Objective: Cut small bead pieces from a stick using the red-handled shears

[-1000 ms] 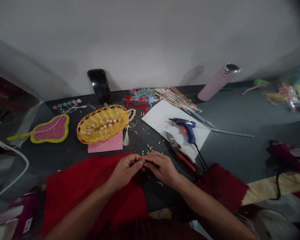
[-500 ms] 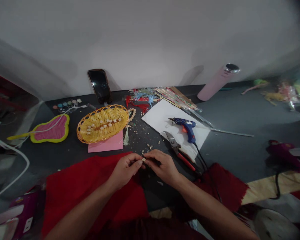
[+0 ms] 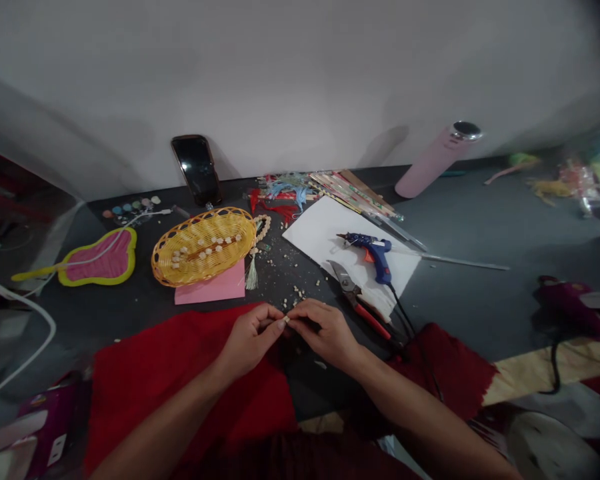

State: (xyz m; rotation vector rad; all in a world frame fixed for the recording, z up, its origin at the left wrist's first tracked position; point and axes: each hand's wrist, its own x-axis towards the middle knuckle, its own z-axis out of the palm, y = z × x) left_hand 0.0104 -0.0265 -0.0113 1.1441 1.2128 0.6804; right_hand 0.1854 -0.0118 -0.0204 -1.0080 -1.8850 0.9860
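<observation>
Between the fingertips of my left hand [image 3: 253, 340] and my right hand [image 3: 327, 333] is a small pale piece [image 3: 286, 321], too tiny to name for sure. Both hands pinch it from either side, low over the dark table. Under my left wrist lies a red cloth [image 3: 180, 360]. Just beyond my fingers, small cream bits [image 3: 299, 293] are scattered on the tabletop. A yellow wicker basket [image 3: 200, 223] holds several pale flower-like pieces [image 3: 215, 248] and rests partly on pink paper [image 3: 220, 285].
Right of my hands, a blue glue gun [image 3: 375, 252] lies on white paper [image 3: 313, 230] beside red-handled cutters [image 3: 363, 310]. Sticks [image 3: 353, 190] and tassels [image 3: 285, 190] lie at the back. A phone [image 3: 197, 169] leans on the wall; a pink bottle [image 3: 433, 163] stands right.
My hands stay together on the small pale piece, with only a slight shift of the fingers. The view has moved a little; the things on the table have stayed put.
</observation>
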